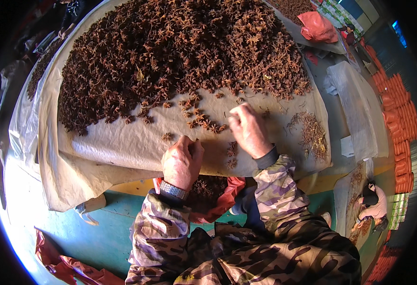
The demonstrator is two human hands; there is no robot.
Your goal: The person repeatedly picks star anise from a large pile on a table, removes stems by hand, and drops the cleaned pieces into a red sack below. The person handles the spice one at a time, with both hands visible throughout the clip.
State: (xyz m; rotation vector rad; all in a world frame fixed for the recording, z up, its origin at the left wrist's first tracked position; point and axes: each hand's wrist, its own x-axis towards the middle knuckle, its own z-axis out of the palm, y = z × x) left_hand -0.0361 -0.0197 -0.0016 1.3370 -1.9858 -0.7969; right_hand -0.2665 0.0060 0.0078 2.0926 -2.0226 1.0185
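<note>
A large pile of dried star anise (180,53) covers the far part of a pale sheet (112,144) on the table before me. My left hand (182,162), a metal watch on its wrist, is curled over the near edge of the sheet, just below a single star anise (167,136). To its right my right hand (249,130) has bent fingers over the sheet, beside several loose star anise (199,119). Whether either hand holds anything is hidden by the fingers. Below the table edge, between my arms, a red bag (217,210) with star anise inside stands partly covered by my left hand.
A small heap of stems and scraps (313,135) lies at the sheet's right. Another red bag (317,26) rests at the far right. One person (372,203) bends over a strip of material on the right, near stacked orange sacks (401,117). Red sacking (76,267) lies on the floor.
</note>
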